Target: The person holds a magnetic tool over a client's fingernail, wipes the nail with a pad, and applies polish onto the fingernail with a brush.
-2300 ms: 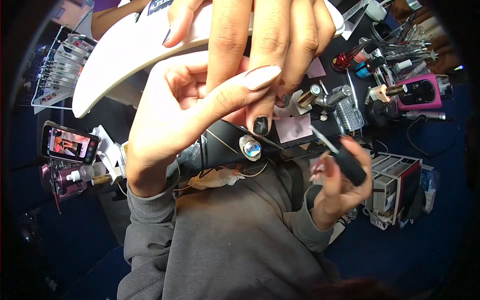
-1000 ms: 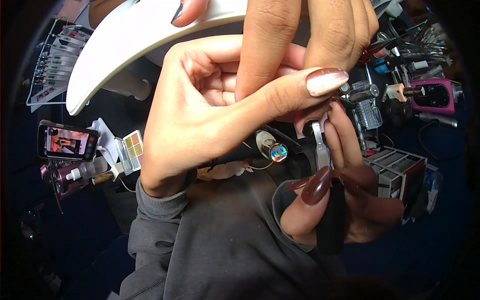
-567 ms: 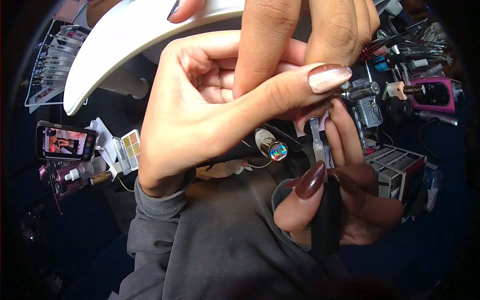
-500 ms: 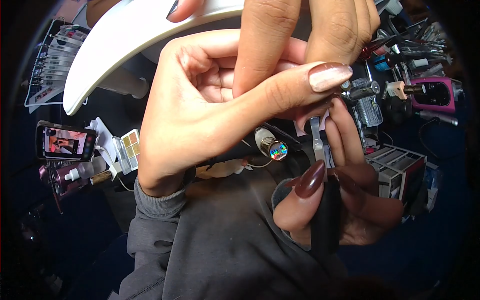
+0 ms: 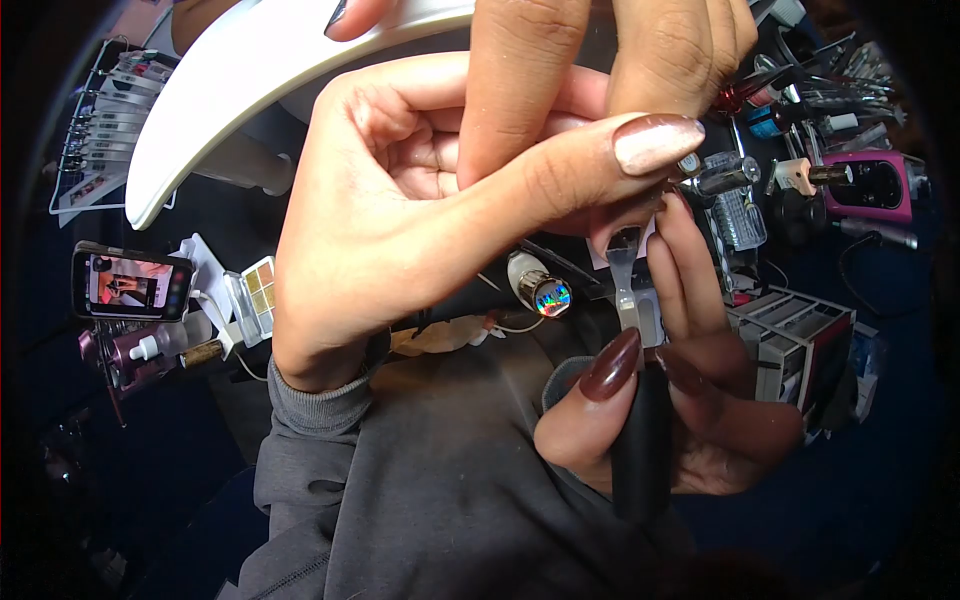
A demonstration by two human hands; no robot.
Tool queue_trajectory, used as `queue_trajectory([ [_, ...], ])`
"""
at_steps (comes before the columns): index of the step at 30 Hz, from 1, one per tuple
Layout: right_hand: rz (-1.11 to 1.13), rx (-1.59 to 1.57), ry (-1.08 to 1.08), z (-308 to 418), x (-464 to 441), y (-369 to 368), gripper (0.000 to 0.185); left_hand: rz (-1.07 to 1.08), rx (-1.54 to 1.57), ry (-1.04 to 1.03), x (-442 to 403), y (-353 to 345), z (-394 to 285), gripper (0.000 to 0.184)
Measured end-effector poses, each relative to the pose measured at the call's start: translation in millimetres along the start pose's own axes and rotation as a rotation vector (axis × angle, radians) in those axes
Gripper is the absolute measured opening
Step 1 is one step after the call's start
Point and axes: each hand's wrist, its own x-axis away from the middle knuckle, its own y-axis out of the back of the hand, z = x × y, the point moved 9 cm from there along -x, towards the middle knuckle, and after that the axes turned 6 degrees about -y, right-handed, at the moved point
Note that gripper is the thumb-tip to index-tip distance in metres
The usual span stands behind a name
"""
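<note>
My left hand [image 5: 370, 230] is closed around a finger of another person's hand [image 5: 525, 80], with the thumb laid across the top. That finger's tip points down toward me, partly hidden under my thumb. My right hand [image 5: 725, 425] pinches a polish brush [image 5: 640, 450] by its black cap handle, brown-nailed thumb on one side and fingers on the other. The flat, translucent brush end is at the dark nail [image 5: 624, 240] of the held finger and seems to touch it. A bottle with a shiny holographic cap [image 5: 548, 297] lies between my hands.
A white curved lamp [image 5: 230, 100] arches at upper left. Below it are a phone [image 5: 130, 285] and a gold-toned palette [image 5: 262, 296]. A pink device [image 5: 865, 190], bottles and brushes crowd the right side, with a drawer box [image 5: 795, 345] below. Nail swatches [image 5: 115, 130] hang at far left.
The brush and my right hand have shifted slightly left, and the brush end has turned to show its broad side at the nail. My left hand has moved slightly up and left.
</note>
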Motion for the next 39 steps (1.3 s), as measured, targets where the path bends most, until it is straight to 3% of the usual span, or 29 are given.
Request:
queue_trajectory([
  [1, 0.041, 0.015, 0.018, 1, 0, 0, 0.040, 0.001, 0.000, 0.000, -2, 2, 5, 0.031],
  [3, 0.121, 0.044, 0.055, 3, 1, -3, 0.041, -0.001, 0.424, -0.038, -7, 3, 16, 0.020],
  [7, -0.090, -0.273, 0.086, -6, 10, 6, 0.043, -0.066, 0.394, -0.033, -4, 4, 15, 0.021],
  [9, 0.001, -0.423, -0.057, -11, 6, 7, 0.041, -0.029, 0.245, -0.030, -5, 5, 12, 0.022],
  [13, 0.275, -0.661, -0.377, -21, 6, -1, 0.036, -0.045, 0.327, -0.042, -3, 4, 24, 0.022],
  [16, 0.411, -0.728, -0.485, -26, 10, -8, 0.033, -0.050, 0.377, -0.044, -3, 4, 27, 0.022],
  [19, 0.446, -0.733, -0.511, -19, 8, -10, 0.031, 0.007, 0.218, -0.040, -2, 6, 16, 0.031],
  [21, 0.350, -0.617, -0.626, -22, 4, -8, 0.018, 0.047, 0.111, -0.039, -2, 3, 5, 0.037],
  [22, 0.343, -0.622, -0.628, -22, 0, -4, 0.018, 0.038, 0.090, 0.067, -2, 2, 5, 0.039],
  [24, 0.411, -0.832, -0.830, -30, 4, -7, 0.018, 0.024, 0.070, 0.102, -1, 1, 6, 0.040],
  [29, 0.427, -0.932, -0.768, -27, 4, -3, 0.024, 0.039, 0.099, 0.088, 0, 4, 7, 0.043],
  [32, 0.323, -0.917, -0.723, -28, 9, -9, 0.023, 0.073, 0.047, 0.156, 0, 3, 11, 0.045],
  [34, 0.144, -0.823, -0.584, -27, 2, -1, 0.015, -0.033, 0.289, 0.092, 0, 6, 9, 0.022],
  [37, -0.119, -0.666, -0.381, -21, -3, 11, 0.013, -0.035, 0.222, 0.146, 2, 7, 14, 0.021],
  [39, -0.163, -0.631, -0.277, -14, 0, 3, 0.016, -0.027, 0.214, 0.156, 2, 6, 13, 0.020],
])
